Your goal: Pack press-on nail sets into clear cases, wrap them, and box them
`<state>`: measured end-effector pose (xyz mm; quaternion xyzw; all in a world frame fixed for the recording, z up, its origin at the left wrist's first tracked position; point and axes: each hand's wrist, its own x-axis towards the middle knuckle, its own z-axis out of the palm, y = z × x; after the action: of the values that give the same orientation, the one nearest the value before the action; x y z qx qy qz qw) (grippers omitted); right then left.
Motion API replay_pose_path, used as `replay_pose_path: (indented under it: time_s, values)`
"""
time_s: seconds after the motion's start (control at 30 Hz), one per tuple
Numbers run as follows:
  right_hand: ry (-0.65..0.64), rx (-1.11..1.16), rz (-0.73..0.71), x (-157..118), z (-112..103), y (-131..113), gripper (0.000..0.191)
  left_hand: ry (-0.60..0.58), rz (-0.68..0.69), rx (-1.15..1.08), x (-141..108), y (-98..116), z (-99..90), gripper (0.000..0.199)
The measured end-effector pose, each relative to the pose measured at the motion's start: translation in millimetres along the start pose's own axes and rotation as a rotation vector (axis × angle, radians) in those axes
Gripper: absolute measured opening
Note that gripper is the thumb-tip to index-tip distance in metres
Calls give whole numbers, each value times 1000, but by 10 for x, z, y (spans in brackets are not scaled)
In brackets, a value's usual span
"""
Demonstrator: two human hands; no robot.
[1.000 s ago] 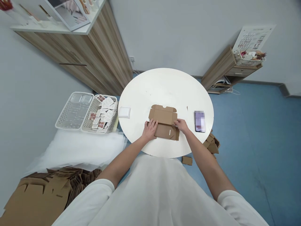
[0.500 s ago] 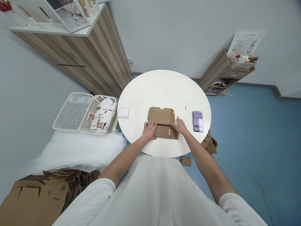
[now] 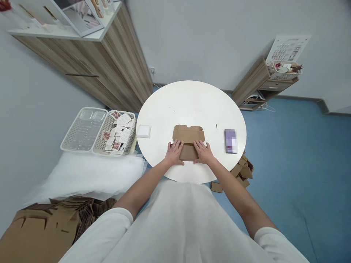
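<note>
A brown cardboard box (image 3: 188,152) lies partly folded on the round white table in front of me. Its lid flap (image 3: 188,134) stands up on the far side, with a small notch in the top edge. My left hand (image 3: 174,152) grips the left side of the box, fingers over the far part and thumb at the near edge. On the right side, my right hand (image 3: 203,152) holds it the same way. Both side panels are largely hidden under my hands.
A white pad (image 3: 144,131) lies at the table's left, a phone (image 3: 230,141) at its right. Two white baskets (image 3: 93,148), clear film (image 3: 93,173) and stacked flat cardboard (image 3: 41,232) are to the left. Folded boxes (image 3: 244,168) lie on the floor at right.
My right hand has moved left from the box's right corner onto its right side, covering the end panel that stuck out. My left hand stays at the left side, its thumb slightly lower.
</note>
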<state>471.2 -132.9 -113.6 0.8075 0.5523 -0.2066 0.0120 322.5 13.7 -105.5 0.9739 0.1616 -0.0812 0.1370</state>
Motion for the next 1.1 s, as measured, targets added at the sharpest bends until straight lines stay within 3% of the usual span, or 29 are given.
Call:
replay_pose_path:
  time_s: [0.07,0.17,0.23,0.3,0.37,0.47,0.6,0.7,0.8,0.93,1.1]
  values:
    - [4,15,-2,18,-2,24,117,29,-81,-42,-88,-74,-20,117]
    - [3,36,4,25,-3,49,117,76,-377,-194,-253,-239,5,102]
    - [-6,45,7,24,-5,55,117,42,-543,-385,-340,-348,55,86]
    - [-17,54,10,21,-12,60,116,-7,-594,-577,-384,-427,112,73]
    - [-32,68,12,18,-24,67,116,-32,-576,-691,-394,-466,159,67]
    - [-60,94,7,17,-41,82,116,-65,-482,-693,-391,-476,185,73]
    - [-72,114,0,25,-37,87,118,-2,-277,-385,-365,-469,131,92]
    - [-65,117,6,30,-21,69,120,50,-152,-148,-268,-455,50,92]
    - [-70,104,5,28,-14,48,117,19,-93,-45,-138,-430,-27,88]
    - [-84,88,5,21,-21,38,116,-10,-77,3,-46,-406,-76,76]
    - [-94,80,-1,21,-30,36,116,-22,-53,-18,-62,-390,-55,39]
